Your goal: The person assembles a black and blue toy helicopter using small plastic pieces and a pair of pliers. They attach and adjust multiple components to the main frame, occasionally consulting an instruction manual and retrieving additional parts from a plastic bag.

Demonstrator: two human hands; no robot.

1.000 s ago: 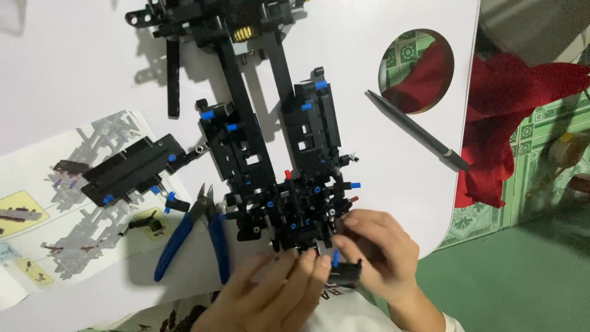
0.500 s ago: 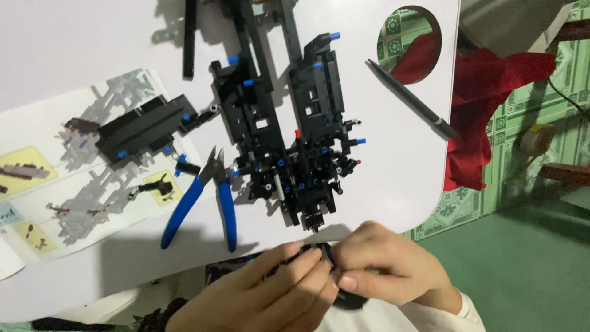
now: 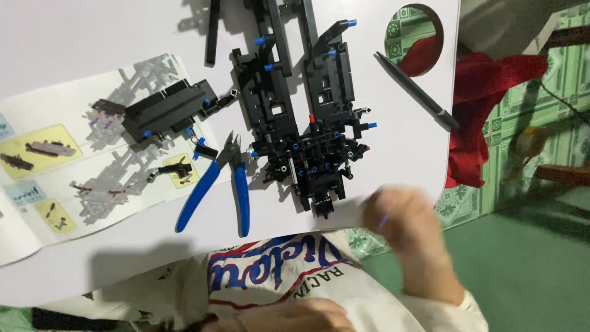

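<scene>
Black brick-built frame [image 3: 307, 123] lies near the desk's [image 3: 92, 49] front edge, beside blue-handled pliers [image 3: 215, 184]. Right hand [image 3: 409, 237], blurred, hovers just off that edge; its grip cannot be told. A careless swing might knock the frame off.

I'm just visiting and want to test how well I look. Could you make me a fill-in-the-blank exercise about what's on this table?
1. The pliers beside the black brick model have ____ handles.
2. A small black assembly rests on the open ____ booklet.
3. The dark pen lies just below a ____ hole in the white table.
4. The blurred right hand is at the table's ____ edge.

Missing words: blue; instruction; round; near
</scene>
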